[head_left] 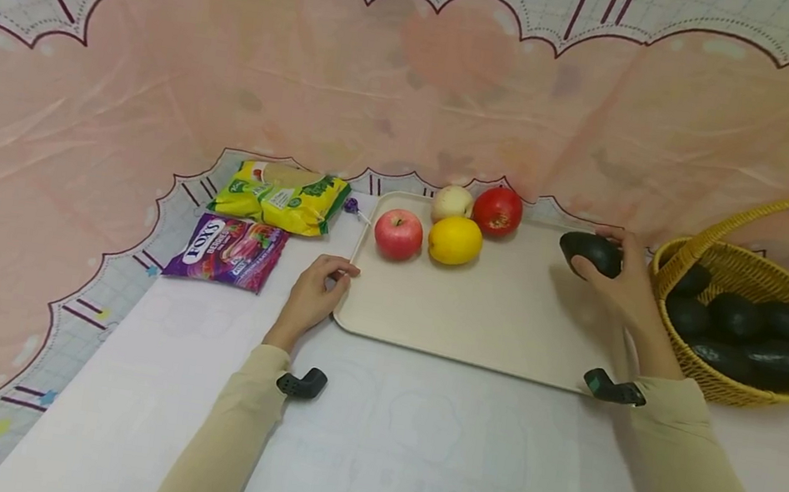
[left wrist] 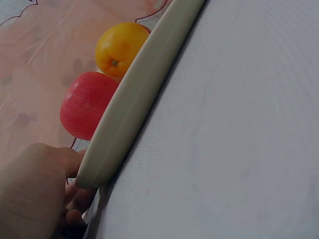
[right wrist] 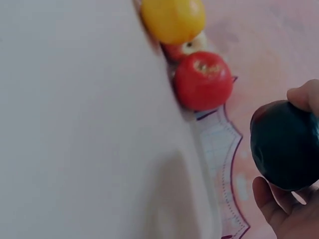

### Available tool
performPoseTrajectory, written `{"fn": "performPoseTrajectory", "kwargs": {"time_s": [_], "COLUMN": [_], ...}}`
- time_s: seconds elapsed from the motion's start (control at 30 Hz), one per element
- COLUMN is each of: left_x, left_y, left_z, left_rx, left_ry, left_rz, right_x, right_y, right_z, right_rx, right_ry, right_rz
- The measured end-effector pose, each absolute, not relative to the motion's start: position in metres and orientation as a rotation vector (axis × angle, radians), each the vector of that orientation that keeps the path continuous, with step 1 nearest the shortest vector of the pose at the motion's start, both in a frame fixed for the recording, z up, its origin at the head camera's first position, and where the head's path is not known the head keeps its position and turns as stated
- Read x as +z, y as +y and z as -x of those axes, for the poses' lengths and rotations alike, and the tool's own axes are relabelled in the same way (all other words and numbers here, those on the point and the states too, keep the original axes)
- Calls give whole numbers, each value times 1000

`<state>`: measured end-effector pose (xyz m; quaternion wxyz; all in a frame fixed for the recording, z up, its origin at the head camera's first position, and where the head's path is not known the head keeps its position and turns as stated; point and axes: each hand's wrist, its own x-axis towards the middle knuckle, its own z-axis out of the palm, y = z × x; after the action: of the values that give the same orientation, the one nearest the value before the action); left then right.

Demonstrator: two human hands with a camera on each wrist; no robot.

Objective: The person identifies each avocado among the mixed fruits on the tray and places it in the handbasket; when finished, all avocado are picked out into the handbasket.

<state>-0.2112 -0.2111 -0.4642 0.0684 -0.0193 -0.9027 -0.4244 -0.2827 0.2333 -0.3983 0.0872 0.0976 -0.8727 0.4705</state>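
Observation:
My right hand (head_left: 628, 289) grips a dark avocado (head_left: 589, 253) over the right end of the beige tray (head_left: 460, 314). In the right wrist view, the thumb and fingers lie on opposite sides of this avocado (right wrist: 284, 147). At the tray's left edge, my left hand (head_left: 312, 297) holds the rim, with the thumb at the top in the left wrist view; some fingers are partly hidden there. Toward the tray's back left sit a pink-red apple (head_left: 398, 235), a yellow lemon (head_left: 455, 240), a pale round fruit (head_left: 452, 204) and a red pomegranate (head_left: 498, 212).
A yellow wicker basket (head_left: 704, 382) with a tall handle stands right of the tray, with several dark avocados (head_left: 736, 315) inside. To the left lie a green-yellow packet (head_left: 280, 196), a purple Fox's candy bag (head_left: 227, 252) and a small purple lollipop (head_left: 350, 205).

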Motion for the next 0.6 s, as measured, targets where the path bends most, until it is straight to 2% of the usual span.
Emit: {"fn": "performPoseTrajectory", "kwargs": {"time_s": [0.6], "left_x": [-463], "left_y": [-211], "left_z": [210], "left_rx": [-1278], "left_ry": [-2713], "left_rz": [73], "right_x": [-380], "right_y": [237], "right_z": [240], "right_rx": [1321], "right_ry": [-2605], "right_rz": [-320]}}
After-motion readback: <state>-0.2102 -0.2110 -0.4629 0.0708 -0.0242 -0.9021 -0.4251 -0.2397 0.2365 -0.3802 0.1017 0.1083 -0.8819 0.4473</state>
